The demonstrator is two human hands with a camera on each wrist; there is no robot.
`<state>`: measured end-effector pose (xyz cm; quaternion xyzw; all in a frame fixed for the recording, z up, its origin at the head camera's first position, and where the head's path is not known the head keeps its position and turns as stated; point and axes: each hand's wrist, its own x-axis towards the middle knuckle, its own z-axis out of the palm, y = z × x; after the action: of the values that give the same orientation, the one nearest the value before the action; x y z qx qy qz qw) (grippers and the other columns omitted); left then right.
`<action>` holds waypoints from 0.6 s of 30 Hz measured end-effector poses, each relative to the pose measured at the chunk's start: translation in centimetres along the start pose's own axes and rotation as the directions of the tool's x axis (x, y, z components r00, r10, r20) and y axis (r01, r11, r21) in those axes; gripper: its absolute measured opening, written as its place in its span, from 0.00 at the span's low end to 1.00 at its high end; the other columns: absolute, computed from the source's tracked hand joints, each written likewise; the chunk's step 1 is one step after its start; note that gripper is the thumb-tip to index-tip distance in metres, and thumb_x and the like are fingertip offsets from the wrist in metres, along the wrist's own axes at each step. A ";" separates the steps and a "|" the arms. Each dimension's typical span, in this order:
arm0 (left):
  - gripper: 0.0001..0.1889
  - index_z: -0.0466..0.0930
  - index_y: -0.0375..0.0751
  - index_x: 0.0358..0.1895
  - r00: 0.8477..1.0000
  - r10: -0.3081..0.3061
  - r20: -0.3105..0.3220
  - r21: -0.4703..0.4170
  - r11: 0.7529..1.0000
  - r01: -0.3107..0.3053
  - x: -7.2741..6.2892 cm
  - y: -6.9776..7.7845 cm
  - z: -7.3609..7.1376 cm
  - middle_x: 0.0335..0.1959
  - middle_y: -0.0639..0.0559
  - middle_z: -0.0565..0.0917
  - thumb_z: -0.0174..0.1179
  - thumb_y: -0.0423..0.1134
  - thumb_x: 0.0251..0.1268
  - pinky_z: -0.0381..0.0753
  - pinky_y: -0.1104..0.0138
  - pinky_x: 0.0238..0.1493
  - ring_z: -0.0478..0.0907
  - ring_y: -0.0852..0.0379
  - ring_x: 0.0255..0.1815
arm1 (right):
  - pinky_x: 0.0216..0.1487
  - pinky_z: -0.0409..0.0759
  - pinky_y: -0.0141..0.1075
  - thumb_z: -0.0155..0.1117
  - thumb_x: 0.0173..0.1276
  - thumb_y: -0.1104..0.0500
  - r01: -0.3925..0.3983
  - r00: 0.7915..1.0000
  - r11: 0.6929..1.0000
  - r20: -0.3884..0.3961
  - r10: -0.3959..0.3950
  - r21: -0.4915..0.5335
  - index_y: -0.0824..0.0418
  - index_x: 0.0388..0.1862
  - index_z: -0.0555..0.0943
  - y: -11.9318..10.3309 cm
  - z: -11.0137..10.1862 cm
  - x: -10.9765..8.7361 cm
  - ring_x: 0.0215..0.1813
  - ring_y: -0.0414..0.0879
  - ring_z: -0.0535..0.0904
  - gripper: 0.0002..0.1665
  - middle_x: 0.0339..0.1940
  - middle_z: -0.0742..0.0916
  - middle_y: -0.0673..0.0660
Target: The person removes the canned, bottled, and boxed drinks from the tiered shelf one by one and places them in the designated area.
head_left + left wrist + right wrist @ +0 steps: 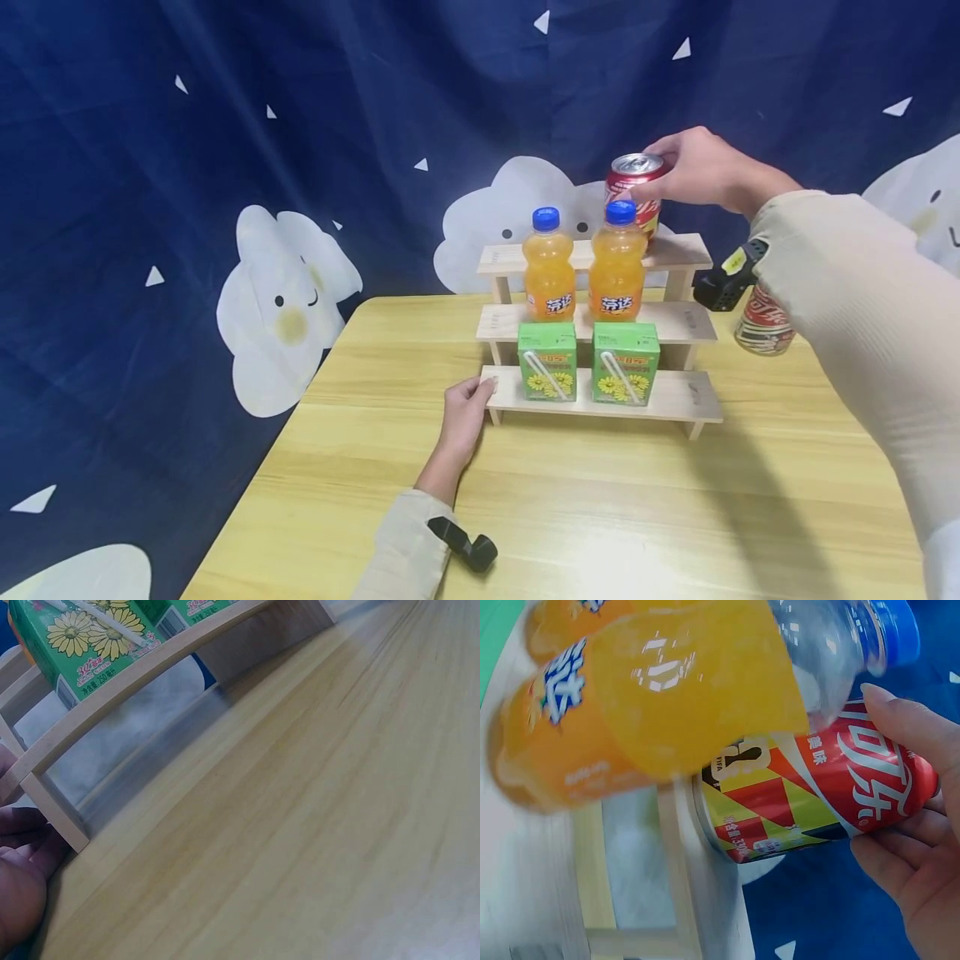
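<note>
Likely shelving cola can [799,796].
Your right hand [699,171] grips it, left hand [462,410] pinches bottom shelf [678,395] at left edge; release seems next.

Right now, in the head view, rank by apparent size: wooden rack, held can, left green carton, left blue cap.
Largest: wooden rack
Held can, left green carton: unsure; can partly hidden
Smallest: left blue cap

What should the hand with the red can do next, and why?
Probably settle the can gently onto the top shelf: the right hand grips it there, close behind an orange bottle, while the left hand holds the bottom shelf.
</note>
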<state>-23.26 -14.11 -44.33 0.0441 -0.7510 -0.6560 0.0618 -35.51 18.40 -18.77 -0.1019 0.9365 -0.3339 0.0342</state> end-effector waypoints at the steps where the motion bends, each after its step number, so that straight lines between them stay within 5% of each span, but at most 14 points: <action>1: 0.17 0.80 0.27 0.47 1.000 0.001 0.001 0.001 1.000 -0.001 0.0 0.0 0.0 0.41 0.38 0.84 0.54 0.40 0.65 0.80 0.67 0.47 0.79 0.56 0.41 | 0.65 0.65 0.58 0.65 0.57 0.36 0.000 1.000 1.000 -0.007 0.000 0.002 0.66 0.73 0.53 0.2 -0.1 -0.2 0.62 0.63 0.67 0.57 0.65 0.70 0.69; 11: 0.17 0.79 0.27 0.49 1.000 -0.025 0.018 -0.005 1.000 0.025 0.0 0.3 -0.4 0.43 0.37 0.83 0.54 0.39 0.66 0.79 0.67 0.48 0.78 0.57 0.42 | 0.63 0.66 0.60 0.65 0.54 0.34 0.003 0.998 1.000 -0.064 -0.004 -0.006 0.66 0.72 0.57 1.7 -0.9 -1.6 0.60 0.63 0.68 0.58 0.63 0.72 0.69; 18: 0.16 0.78 0.24 0.49 0.999 -0.010 0.051 0.006 1.000 0.010 -1.4 2.9 -0.1 0.43 0.35 0.83 0.52 0.35 0.67 0.79 0.67 0.49 0.79 0.57 0.41 | 0.61 0.65 0.65 0.64 0.58 0.36 -0.023 0.995 0.999 -0.094 0.020 -0.034 0.68 0.72 0.55 3.4 -2.0 -3.2 0.60 0.67 0.67 0.55 0.62 0.72 0.73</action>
<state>-21.81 -13.58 -41.54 0.0314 -0.7539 -0.6551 0.0392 -33.24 22.87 -19.44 -0.0769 0.9438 -0.3214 -0.0077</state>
